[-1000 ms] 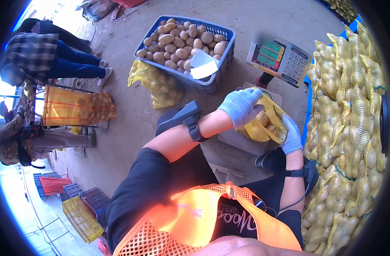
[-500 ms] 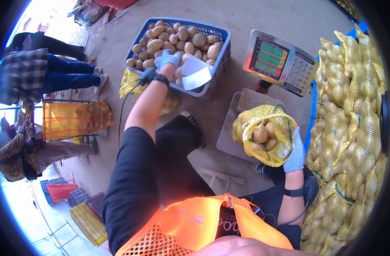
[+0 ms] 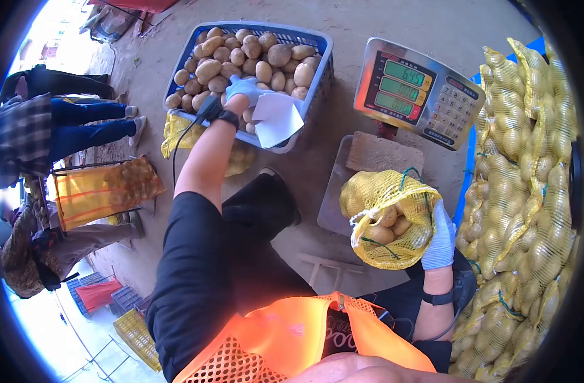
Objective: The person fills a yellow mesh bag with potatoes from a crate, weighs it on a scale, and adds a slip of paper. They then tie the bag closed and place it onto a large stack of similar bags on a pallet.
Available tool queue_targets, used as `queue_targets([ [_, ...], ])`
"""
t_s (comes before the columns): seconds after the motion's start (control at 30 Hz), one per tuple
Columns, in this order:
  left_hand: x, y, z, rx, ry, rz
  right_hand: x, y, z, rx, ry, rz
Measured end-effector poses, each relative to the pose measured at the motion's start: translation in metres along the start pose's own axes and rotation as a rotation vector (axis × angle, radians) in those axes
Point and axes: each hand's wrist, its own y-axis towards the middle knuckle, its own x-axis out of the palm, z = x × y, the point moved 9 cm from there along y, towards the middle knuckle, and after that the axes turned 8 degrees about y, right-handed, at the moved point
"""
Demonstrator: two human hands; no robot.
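My left hand, in a pale blue glove, reaches into a blue plastic crate heaped with potatoes and lies on the potatoes at its near edge. Whether it grips one is hidden. My right hand, also gloved, holds the rim of an open yellow mesh bag with a few potatoes inside. The bag rests on the platform of a weighing scale, whose display stands behind it.
A white card leans on the crate's near wall. Filled yellow mesh bags are stacked along the right. Another filled bag lies by the crate. At the left stand other people and a bag on a frame. Empty crates sit lower left.
My left hand left the mesh bag's mouth and reached forward to the crate of potatoes. My right hand kept hold of the bag, which now sags a little lower.
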Motion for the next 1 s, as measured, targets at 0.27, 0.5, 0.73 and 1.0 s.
queue_targets([
  [0.27,0.042,0.073,0.052,0.83,0.13,-0.035,0.0,0.003,0.002,0.014,-0.045,-0.033],
  [0.5,0.042,0.102,0.025,0.362,-0.417,-0.155,0.002,-0.011,-0.009,-0.047,-0.106,-0.003],
  [0.73,0.042,0.086,-0.026,0.23,-0.558,0.093,0.011,-0.022,-0.01,-0.034,-0.087,-0.074],
  [1.0,0.047,0.075,0.021,0.281,-0.454,-0.13,-0.007,-0.02,0.004,-0.038,-0.178,-0.093],
])
